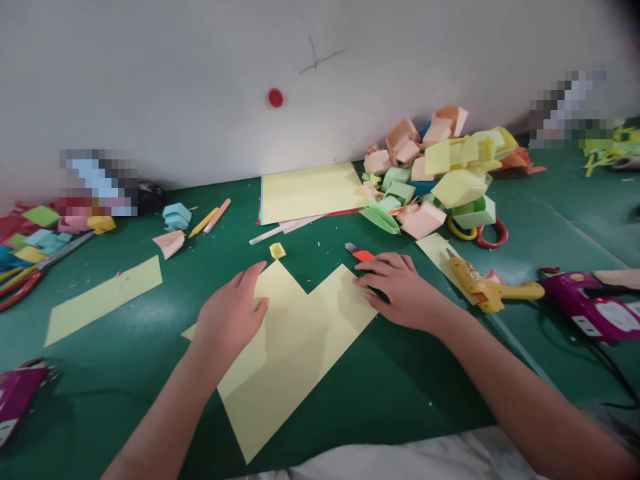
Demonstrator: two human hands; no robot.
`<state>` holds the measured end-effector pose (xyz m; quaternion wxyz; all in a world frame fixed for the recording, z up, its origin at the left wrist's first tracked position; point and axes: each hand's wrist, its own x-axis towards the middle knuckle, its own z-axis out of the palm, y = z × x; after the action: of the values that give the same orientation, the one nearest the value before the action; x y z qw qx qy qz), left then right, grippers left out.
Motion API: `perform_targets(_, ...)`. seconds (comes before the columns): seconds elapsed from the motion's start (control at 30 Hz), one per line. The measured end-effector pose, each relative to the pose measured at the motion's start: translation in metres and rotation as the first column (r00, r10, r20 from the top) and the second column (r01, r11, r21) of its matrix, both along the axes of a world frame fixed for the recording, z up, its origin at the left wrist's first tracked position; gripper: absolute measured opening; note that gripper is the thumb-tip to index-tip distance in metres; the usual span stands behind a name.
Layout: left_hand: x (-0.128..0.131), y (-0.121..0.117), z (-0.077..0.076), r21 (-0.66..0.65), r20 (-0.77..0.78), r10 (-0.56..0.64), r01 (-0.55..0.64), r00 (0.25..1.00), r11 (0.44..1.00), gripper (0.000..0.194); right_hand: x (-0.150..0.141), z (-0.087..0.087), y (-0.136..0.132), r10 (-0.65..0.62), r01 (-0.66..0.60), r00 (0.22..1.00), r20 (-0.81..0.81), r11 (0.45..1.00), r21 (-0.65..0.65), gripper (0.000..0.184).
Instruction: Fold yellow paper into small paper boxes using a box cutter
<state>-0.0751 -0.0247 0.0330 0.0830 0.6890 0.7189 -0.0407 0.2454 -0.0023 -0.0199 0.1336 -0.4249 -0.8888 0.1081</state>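
Pale yellow paper (295, 360) lies at an angle in front of me, with a V-shaped notch on its far side. I cannot tell whether it is one sheet or overlapping pieces. My left hand (233, 303) is over its left part, thumb and fingers apart, holding nothing. Across the right part, my right hand (400, 290) rests with its fingers spread near the paper's edge. An orange utility knife (361, 255) with its blade out lies by those fingertips, its rear hidden behind the hand. Just beyond the notch sits a small folded yellow paper piece (277, 251).
At the back right is a pile of folded paper pieces (425, 177), with red-handled scissors (493, 233) beside it. A yellow glue gun (487, 287) and a purple power strip (595, 307) lie right. Stacked sheets (310, 193) stand by the wall; a paper strip (105, 297) lies left.
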Motion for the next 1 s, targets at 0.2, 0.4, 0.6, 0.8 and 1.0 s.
perform_targets(0.2, 0.017, -0.032, 0.015, -0.003, -0.024, -0.056, 0.056, 0.998, 0.998, 0.060, -0.005, -0.001, -0.003, -0.017, 0.017, 0.999, 0.028, 0.999, 0.029, 0.026)
perform_targets(0.4, 0.038, -0.077, -0.003, -0.127, -0.026, -0.268, 0.263, 0.963, 0.956, 0.051, -0.006, -0.001, -0.003, -0.035, 0.034, 0.998, 0.052, 0.999, 0.021, 0.027)
perform_targets(0.6, 0.063, -0.099, -0.029, -0.042, 0.125, -0.272, 0.279, 0.954, 0.959, 0.038, -0.006, 0.000, -0.004, -0.034, 0.034, 0.998, 0.043, 0.999, 0.001, 0.029)
perform_targets(0.8, 0.062, -0.107, -0.040, 0.069, 0.201, -0.274, 0.265, 0.941, 0.962, 0.039, -0.004, -0.001, -0.004, -0.023, 0.023, 1.000, 0.020, 1.000, -0.004, 0.030)
perform_targets(1.0, 0.055, -0.103, -0.045, 0.126, 0.203, -0.352, 0.332, 0.914, 0.935, 0.040, -0.009, 0.000, -0.007, 0.004, -0.004, 1.000, -0.010, 1.000, 0.013, 0.032)
